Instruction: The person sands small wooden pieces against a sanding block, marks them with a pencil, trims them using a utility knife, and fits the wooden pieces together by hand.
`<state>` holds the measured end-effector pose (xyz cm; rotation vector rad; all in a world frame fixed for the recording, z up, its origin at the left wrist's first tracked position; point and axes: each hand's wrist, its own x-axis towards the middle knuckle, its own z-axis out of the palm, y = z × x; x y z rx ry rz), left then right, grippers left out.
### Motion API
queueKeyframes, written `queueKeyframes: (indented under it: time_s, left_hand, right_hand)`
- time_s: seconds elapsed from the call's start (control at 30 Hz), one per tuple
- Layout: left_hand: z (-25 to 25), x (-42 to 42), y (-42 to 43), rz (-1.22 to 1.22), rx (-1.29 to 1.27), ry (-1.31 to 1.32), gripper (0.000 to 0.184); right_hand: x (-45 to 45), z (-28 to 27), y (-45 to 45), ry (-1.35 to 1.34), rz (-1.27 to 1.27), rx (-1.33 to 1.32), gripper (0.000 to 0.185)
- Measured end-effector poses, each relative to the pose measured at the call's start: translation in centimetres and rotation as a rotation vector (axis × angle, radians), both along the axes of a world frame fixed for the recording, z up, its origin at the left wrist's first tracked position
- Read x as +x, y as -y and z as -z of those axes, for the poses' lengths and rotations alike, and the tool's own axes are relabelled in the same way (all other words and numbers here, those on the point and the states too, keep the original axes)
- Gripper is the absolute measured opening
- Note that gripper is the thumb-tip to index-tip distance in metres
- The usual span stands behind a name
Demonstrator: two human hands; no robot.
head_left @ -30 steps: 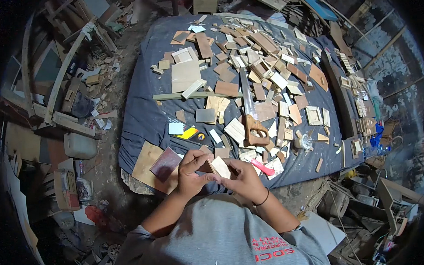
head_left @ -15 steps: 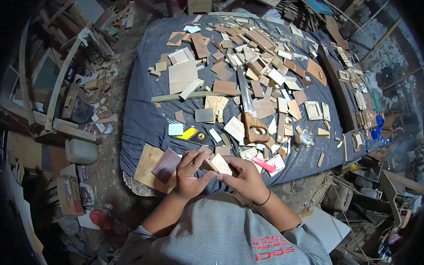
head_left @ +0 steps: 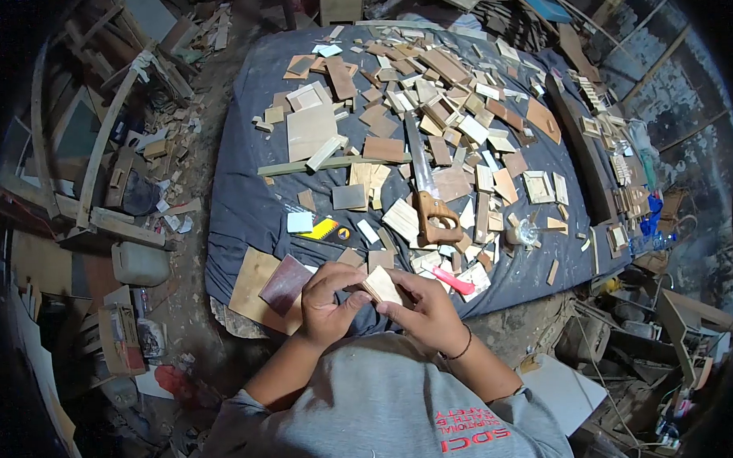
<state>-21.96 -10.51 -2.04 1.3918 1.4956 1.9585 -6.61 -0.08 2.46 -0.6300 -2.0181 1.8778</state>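
Observation:
Close to my body, at the table's near edge, I hold a small pale wooden block [head_left: 382, 285] between both hands. My left hand [head_left: 329, 301] pinches its left side with thumb and fingers. On its right side, my right hand [head_left: 422, 306] grips it, the thumb along the lower edge. The fingers partly hide the block. Just beyond my right hand lies a pink-red handled tool [head_left: 454, 281]. A handsaw [head_left: 440, 218] with a wooden handle rests farther up, its blade pointing away. To the left of my left hand are a dark reddish sheet [head_left: 285, 283] and a plywood piece [head_left: 254, 283].
Many wood offcuts [head_left: 384, 149] cover the dark cloth [head_left: 240, 193] on the table. A yellow-and-black packet [head_left: 326, 229] and a clear jar [head_left: 526, 233] lie among them. A plastic jerrycan [head_left: 140, 263] stands on the cluttered floor at left.
The fingers of my left hand have shifted slightly on the block, which stays in both hands. The whole view has moved a little; the things on the table lie as before.

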Motion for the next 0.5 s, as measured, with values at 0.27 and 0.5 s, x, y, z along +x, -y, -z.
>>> queueKeyframes:
  time_s: [0.27, 0.5]
  left_hand:
    - [0.2, 0.2, 0.5, -0.027, -0.021, -0.049, 0.023]
    - [0.5, 0.5, 1.0, -0.044, -0.038, -0.059, 0.025]
  right_hand:
    - [0.5, -0.2, 0.0, 0.004, -0.036, 0.099, 0.048]
    - [0.7, 0.0, 0.4, -0.004, -0.057, 0.085, 0.051]
